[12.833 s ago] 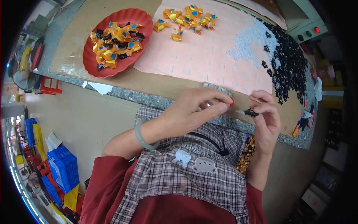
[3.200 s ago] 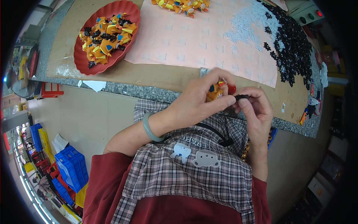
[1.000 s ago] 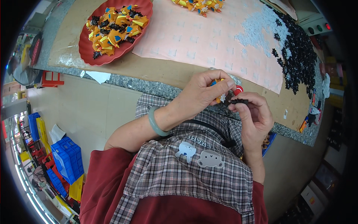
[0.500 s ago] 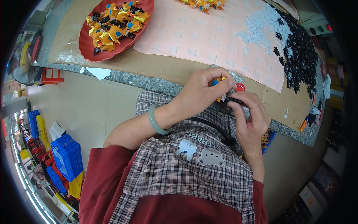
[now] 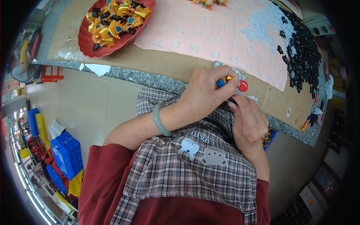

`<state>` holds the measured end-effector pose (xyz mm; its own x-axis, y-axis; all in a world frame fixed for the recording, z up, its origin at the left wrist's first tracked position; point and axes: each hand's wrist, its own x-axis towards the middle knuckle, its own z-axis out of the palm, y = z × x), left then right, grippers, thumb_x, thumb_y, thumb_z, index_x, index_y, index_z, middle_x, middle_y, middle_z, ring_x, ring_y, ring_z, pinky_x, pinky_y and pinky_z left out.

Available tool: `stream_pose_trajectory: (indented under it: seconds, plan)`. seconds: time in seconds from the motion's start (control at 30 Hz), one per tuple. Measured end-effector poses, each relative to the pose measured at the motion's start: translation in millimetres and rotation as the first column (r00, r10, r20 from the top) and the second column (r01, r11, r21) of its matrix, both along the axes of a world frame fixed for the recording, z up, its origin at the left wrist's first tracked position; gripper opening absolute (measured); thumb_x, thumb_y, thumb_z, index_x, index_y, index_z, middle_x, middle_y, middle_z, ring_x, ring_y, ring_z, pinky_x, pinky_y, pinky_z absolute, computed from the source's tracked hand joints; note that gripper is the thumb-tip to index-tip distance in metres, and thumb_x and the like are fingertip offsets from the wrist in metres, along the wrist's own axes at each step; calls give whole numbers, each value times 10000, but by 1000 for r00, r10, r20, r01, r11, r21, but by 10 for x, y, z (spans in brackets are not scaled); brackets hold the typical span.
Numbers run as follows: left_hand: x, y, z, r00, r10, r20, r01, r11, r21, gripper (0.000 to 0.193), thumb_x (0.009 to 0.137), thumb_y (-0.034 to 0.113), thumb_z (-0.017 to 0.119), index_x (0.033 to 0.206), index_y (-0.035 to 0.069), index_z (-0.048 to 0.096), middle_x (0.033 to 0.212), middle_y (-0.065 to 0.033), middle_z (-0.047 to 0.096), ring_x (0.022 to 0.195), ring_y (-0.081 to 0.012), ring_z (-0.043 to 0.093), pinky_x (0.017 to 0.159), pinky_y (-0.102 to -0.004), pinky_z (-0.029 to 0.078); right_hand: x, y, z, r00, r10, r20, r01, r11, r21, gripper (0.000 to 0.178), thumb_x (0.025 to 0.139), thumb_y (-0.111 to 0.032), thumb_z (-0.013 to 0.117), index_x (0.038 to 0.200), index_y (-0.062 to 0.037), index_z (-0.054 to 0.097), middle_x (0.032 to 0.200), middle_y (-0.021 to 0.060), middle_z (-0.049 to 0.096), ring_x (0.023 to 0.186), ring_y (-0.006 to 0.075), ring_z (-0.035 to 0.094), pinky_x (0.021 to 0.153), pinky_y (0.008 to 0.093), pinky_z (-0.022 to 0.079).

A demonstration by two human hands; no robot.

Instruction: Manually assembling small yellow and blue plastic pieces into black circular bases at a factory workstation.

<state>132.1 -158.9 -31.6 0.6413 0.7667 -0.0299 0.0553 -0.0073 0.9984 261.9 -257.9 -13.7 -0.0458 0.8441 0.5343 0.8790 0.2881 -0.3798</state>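
Both my hands meet over the table's front edge. My left hand (image 5: 210, 88) is closed in a pinch round a small orange, blue and yellow plastic figure (image 5: 222, 82), most of it hidden behind fingers and thumb. Right against it, my right hand (image 5: 250, 122) pinches a small black piece (image 5: 233, 101), of which only a sliver shows between the fingertips. Whether the two pieces touch cannot be made out. Just beyond the fingertips, a red round disc (image 5: 243, 86) with a white curved mark sits at the table edge.
A red scalloped plate (image 5: 84, 41) at the far left carries several orange figures and black pieces. Across a pink sheet (image 5: 202, 37) lie white star-like pieces (image 5: 262, 24), beside a heap of black ones (image 5: 305, 56). Blue crates (image 5: 67, 155) stand on the left; a blue tray (image 5: 273, 139) is below the table.
My right hand has turned and drawn closer in to the left one, so the black piece, plainly visible before, is now mostly covered. The figure also shows less.
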Motion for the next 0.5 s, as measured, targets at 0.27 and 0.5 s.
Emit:
stream_pose_trajectory:
  seconds: [0.27,0.5]
  plan:
    - [37,-43,10,996,90,-18,-88,992,95,127,947,114,595,917,4,651,758,13,607,655,-38,528,581,-199,437,-2,19,-77,993,-81,84,72,993,98,253,780,3,728,1014,48,645,830,143,666,678,246,675,532,318,525]
    - [-120,160,238,996,-56,-67,45,986,-158,145,934,98,619,1059,25,636,883,5,635,729,-68,565,627,-224,473,143,52,70,986,97,-134,-98,995,1,296,737,36,754,1019,30,662,820,147,668,697,270,675,566,335,539]
